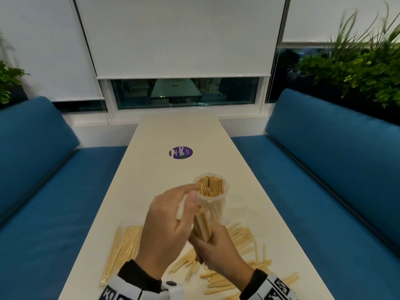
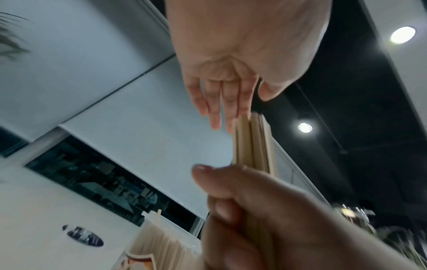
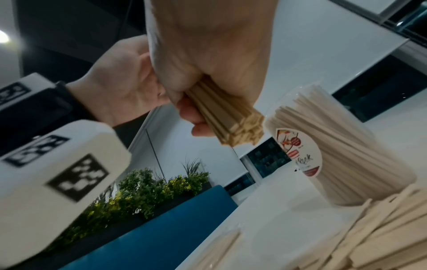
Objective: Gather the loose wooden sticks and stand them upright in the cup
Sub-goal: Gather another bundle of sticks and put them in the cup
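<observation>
Near the desk's front edge, your right hand clenches a bundle beside the nearly full cup; your left hand's relaxed fingers touch its top. Square the ends, then lower it upright into the gap.

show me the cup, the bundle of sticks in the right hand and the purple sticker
cup [image 1: 225, 187]: head view, right side of its clear rim.
bundle of sticks [image 1: 203, 227]: head view, bare middle above the right hand [image 1: 218, 252].
purple sticker [image 1: 181, 153]: head view, its centre.
</observation>
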